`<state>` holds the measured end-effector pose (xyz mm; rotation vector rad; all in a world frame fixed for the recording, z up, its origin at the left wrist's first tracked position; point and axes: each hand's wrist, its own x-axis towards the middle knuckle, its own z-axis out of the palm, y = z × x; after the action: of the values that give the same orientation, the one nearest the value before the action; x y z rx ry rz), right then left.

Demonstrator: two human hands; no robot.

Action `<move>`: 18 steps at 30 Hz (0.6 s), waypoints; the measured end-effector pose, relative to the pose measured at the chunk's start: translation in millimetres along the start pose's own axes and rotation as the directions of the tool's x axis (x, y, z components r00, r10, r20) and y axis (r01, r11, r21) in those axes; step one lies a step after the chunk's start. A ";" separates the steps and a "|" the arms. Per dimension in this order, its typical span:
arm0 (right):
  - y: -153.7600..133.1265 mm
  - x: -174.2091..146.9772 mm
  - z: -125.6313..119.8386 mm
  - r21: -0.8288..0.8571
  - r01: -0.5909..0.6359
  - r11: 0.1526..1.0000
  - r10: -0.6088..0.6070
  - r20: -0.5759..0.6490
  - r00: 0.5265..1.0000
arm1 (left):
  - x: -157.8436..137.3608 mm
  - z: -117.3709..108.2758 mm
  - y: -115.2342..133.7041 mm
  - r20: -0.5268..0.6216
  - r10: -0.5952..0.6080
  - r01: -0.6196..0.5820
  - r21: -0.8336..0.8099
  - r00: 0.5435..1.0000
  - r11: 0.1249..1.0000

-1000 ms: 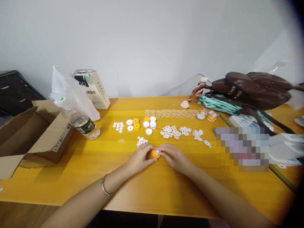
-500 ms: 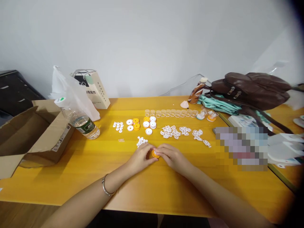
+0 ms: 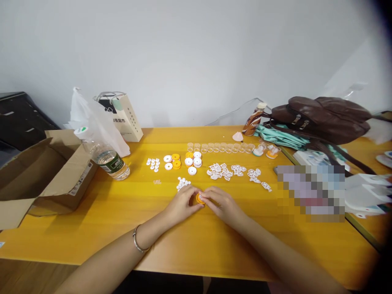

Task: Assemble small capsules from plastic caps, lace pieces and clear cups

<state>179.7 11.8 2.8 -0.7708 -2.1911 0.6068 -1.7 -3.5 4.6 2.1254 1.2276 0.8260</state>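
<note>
Between my two hands, just above the table, is a small orange round plastic part (image 3: pixel 200 199) with something pale in its middle. My left hand (image 3: pixel 183 203) curls around its left side, thumb below and fingers above. My right hand (image 3: pixel 223 203) is closed, with thumb and forefinger pinched at its upper right; whether they also grip a tiny piece is too small to tell. Small white knobs (image 3: pixel 183 183) lie right beyond my left fingers. Farther back are white and orange discs (image 3: pixel 192 170), partly stacked. White openwork pieces (image 3: pixel 216 170) are spread beyond my right hand.
Clear little cups (image 3: pixel 217 147) form a row at the back, ending near an orange-based assembled piece (image 3: pixel 272 152). More white parts (image 3: pixel 153 162) sit left. A water bottle (image 3: pixel 113 163) and cardboard box (image 3: pixel 65 179) stand at left; a brown bag (image 3: pixel 321 118) lies at right.
Both hands stay almost in place around the orange part, with only a slight shift of the fingers. The whole view has moved a little; the table things lie as before.
</note>
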 end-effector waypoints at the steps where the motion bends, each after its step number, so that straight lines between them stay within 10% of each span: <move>1: 0.0 -0.1 0.2 0.016 -0.007 1.000 0.007 0.003 1.000 | 0.1 0.1 0.1 0.002 -0.003 0.003 -0.001 1.000 1.000; 12: 15.4 -1.5 -5.6 0.122 -0.275 0.954 0.273 0.029 0.962 | -0.3 -0.8 -2.2 -0.030 0.015 -0.015 -0.005 0.999 1.000; 18: 9.9 -2.1 1.6 0.548 -0.450 0.705 0.353 0.279 0.893 | 0.3 -3.9 0.3 -0.088 0.017 -0.025 -0.097 0.996 0.995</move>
<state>183.0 17.1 -5.2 -0.8667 -1.7711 1.5519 -4.2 -2.8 7.5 2.0460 1.1852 0.9777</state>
